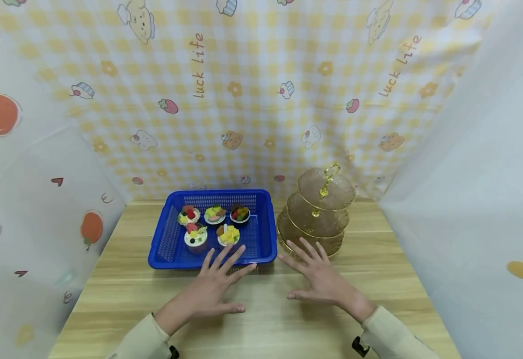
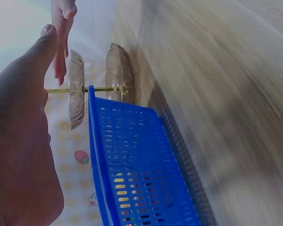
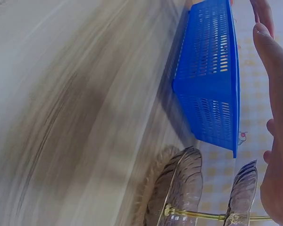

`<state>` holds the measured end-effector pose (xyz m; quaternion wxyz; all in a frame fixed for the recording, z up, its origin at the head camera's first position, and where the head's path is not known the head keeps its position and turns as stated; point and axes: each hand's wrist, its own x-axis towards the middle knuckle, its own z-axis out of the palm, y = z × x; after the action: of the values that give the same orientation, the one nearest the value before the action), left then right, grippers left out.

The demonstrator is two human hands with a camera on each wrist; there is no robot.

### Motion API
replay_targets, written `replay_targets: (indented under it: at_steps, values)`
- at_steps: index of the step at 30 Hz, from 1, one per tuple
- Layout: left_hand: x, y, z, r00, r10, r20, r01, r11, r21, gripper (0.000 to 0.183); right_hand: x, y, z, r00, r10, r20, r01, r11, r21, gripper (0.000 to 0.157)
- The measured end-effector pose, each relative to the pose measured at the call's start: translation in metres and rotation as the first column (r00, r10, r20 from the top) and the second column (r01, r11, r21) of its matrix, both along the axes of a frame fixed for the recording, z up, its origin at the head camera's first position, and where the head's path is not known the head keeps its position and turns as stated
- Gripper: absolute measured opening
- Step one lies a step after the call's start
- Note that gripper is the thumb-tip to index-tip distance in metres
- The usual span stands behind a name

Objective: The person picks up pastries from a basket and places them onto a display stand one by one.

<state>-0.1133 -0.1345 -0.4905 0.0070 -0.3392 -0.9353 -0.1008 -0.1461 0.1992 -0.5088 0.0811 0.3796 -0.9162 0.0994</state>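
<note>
My left hand point(image 1: 212, 289), fingers spread and palm down, hovers at the front rim of a blue plastic basket point(image 1: 267, 224). Inside the basket sit several small cupcakes topped with fruit, among them one with yellow cubes point(image 1: 228, 235) and one with white cream and a strawberry point(image 1: 196, 238). With its fingers also spread, my right hand point(image 1: 324, 279) is in front of a three-tier stand point(image 1: 326, 192) of tinted clear plates with gold rims and a gold ring handle. Both hands hold nothing. In the left wrist view the basket's slotted side point(image 2: 132, 141) stands below the left hand.
A light wood-grain table point(image 1: 261, 319) bears everything. Behind it hangs a yellow-checked cloth point(image 1: 252, 114) with cartoon prints, and white printed sheets point(image 1: 476, 199) close in both sides. The stand is close to the basket's right end.
</note>
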Motion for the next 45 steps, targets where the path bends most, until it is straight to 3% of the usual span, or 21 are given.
replay_targets:
  at_steps: [5, 11, 18, 23, 29, 32, 37, 45]
  values:
    - [-0.003, -0.019, -0.001, 0.994, 0.108, 0.013, -0.108, 0.99, 0.089, 0.09, -0.007, -0.006, 0.007, 1.0, 0.024, 0.009, -0.024, 1.0, -0.013, 0.094]
    - [-0.008, -0.063, 0.0, 0.965, 0.258, 0.038, -0.26, 0.948, 0.181, 0.088, -0.028, -0.021, 0.022, 0.995, 0.044, 0.087, -0.039, 0.998, -0.053, 0.098]
    - [-0.015, -0.112, -0.007, 0.906, 0.399, 0.14, -0.422, 0.873, 0.243, 0.088, -0.062, -0.045, 0.044, 0.99, 0.08, 0.119, -0.068, 0.993, -0.101, 0.104]
    - [-0.02, -0.137, -0.014, 0.86, 0.474, 0.192, -0.51, 0.816, 0.271, 0.09, -0.09, -0.069, 0.045, 0.985, 0.057, 0.165, -0.035, 0.991, -0.13, 0.101]
    - [-0.024, -0.153, -0.024, 0.816, 0.525, 0.242, -0.577, 0.771, 0.271, 0.093, -0.12, -0.1, 0.045, 0.965, 0.0, 0.261, 0.046, 0.985, -0.168, 0.099]
    - [-0.025, -0.158, -0.03, 0.804, 0.536, 0.256, -0.592, 0.761, 0.267, 0.094, -0.134, -0.114, 0.044, 0.955, -0.01, 0.296, 0.066, 0.981, -0.182, 0.096]
    - [-0.026, -0.163, -0.04, 0.785, 0.548, 0.288, -0.615, 0.745, 0.26, 0.094, -0.151, -0.133, 0.046, 0.917, -0.038, 0.396, 0.12, 0.975, -0.185, 0.089]
    - [-0.024, -0.165, -0.05, 0.763, 0.562, 0.319, -0.639, 0.729, 0.244, 0.096, -0.169, -0.15, 0.04, 0.863, -0.096, 0.496, 0.204, 0.964, -0.169, 0.084]
